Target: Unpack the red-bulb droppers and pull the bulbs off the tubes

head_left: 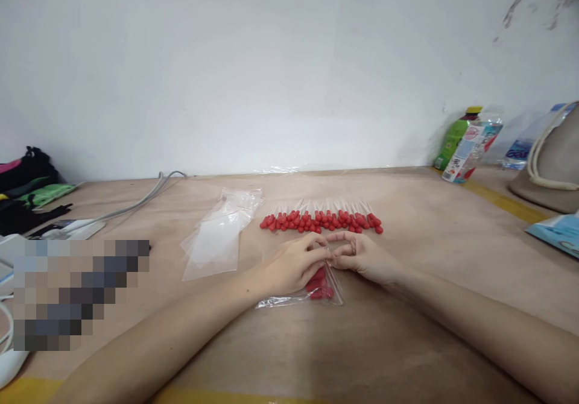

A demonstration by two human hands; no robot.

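A clear zip bag (335,289) lies on the table with several red-bulbed pieces (320,283) inside; they look like droppers. My left hand (298,262) rests over the bag, its fingers closed at the bag's right-hand edge. Facing it, my right hand (364,258) pinches the same edge, the fingertips of both hands meeting there. Just beyond my hands runs a row of droppers (321,218) with red bulbs toward me and thin clear stems pointing to the wall. Left of the row, flat clear bags (217,235) are piled overlapping.
Bottles (470,145) stand against the wall at the right, near a beige bag (554,157) and a blue packet (556,235). Dark cloth items (27,181) and a grey cable (136,204) lie at the left. A pixelated patch covers part of the left side.
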